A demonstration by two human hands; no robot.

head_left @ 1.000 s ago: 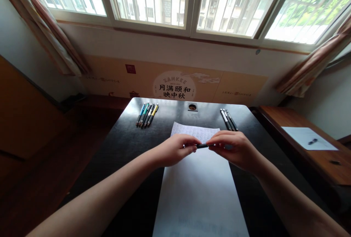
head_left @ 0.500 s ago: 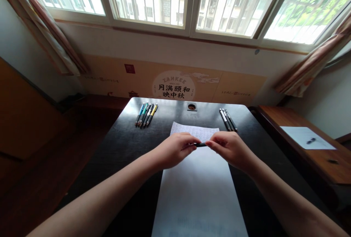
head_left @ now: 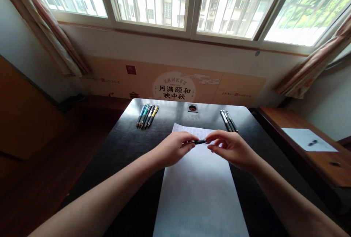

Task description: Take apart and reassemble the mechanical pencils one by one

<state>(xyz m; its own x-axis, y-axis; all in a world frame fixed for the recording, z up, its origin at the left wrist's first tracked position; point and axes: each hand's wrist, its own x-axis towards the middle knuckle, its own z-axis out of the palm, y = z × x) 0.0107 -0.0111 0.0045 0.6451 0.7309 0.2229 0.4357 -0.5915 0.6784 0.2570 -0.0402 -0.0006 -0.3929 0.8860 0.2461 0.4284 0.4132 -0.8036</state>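
Note:
Above the paper, my left hand pinches a black pen between thumb and fingers, covering its left part. The pen lies nearly level, pointing right. My right hand is at the pen's right end, with its thumb parted from the fingers. Its index fingertip is at the pen's end; whether it touches cannot be made out. Beneath both hands lies a long white sheet, with a printed sheet at its far end, partly hidden by my hands.
Several coloured pens lie at the black desk's far left. More pens rest at the far right. A cable hole sits near the back edge. On a wooden side table lies white paper with small dark objects.
My right thumb has come away from the pen and its fingers have spread. More of the pen's right end shows. My left hand keeps its pinch.

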